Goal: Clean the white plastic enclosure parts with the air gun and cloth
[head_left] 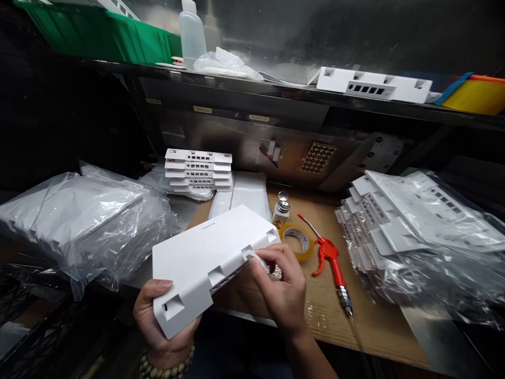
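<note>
My left hand (158,321) grips the near corner of a flat white plastic housing (205,258), held tilted above the bench edge. My right hand (282,287) is pinched on a small white wad, maybe a cloth (258,259), pressed against the housing's notched side edge. Just beyond the hands, a roll of clear tape (300,241) and a small capped bottle (281,210) sit on the cardboard sheet (315,310).
A red air blow gun (330,260) lies right of the tape. White housings are stacked at the back (198,169) and, in plastic wrap, at the right (410,221). Bagged parts (79,221) lie at the left. A shelf above holds a green bin (102,34), a squeeze bottle (192,31) and another housing (371,84).
</note>
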A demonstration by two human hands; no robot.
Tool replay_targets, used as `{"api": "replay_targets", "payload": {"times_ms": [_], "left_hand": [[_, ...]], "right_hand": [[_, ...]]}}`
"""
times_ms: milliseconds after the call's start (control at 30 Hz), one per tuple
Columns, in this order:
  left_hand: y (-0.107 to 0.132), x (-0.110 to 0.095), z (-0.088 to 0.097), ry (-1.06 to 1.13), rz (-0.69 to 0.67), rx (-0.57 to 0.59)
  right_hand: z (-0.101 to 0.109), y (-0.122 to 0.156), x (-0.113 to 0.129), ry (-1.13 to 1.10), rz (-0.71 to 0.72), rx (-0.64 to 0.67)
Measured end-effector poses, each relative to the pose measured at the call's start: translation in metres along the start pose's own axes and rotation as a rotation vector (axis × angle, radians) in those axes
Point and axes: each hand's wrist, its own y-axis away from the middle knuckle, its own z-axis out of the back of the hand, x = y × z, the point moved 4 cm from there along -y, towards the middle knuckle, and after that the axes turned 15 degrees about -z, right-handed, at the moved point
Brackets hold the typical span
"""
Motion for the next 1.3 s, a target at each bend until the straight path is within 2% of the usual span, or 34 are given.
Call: {"api": "replay_targets", "payload": {"times_ms": [100,233,367,567,733,867,1000,1067,1167,1300], "left_hand": [[0.000,0.004,0.003,0.008,-0.018,0.057],[-0.001,0.009,0.005,-0.023,-0.049,0.108],[0.000,0.009,-0.001,-0.033,-0.100,0.088],[0.001,0.013,-0.002,-0.030,-0.066,0.098],[0.000,0.016,-0.001,-0.048,-0.064,0.091],[0.001,0.017,-0.002,-0.023,-0.059,0.098],[0.000,0.022,-0.002,0.022,-0.060,0.107],[-0.001,0.024,-0.002,0.043,-0.063,0.100],[-0.002,0.027,-0.001,0.065,-0.066,0.104],[0.000,0.032,-0.001,0.087,0.027,0.196]], "right_hand": [[0.000,0.003,0.002,0.000,-0.005,-0.021],[-0.010,0.010,0.002,0.046,0.056,-0.015],[-0.022,0.016,0.002,0.066,0.103,0.041],[-0.025,0.013,-0.004,0.055,0.045,-0.007],[-0.029,0.017,-0.005,0.041,0.056,0.066],[-0.024,0.015,-0.008,0.027,-0.009,0.000],[-0.029,0.018,-0.002,-0.051,-0.045,0.140],[-0.031,0.021,0.003,-0.074,-0.055,0.167],[-0.035,0.028,0.009,-0.052,-0.018,0.143],[-0.042,0.037,0.019,-0.026,0.099,0.147]]}}
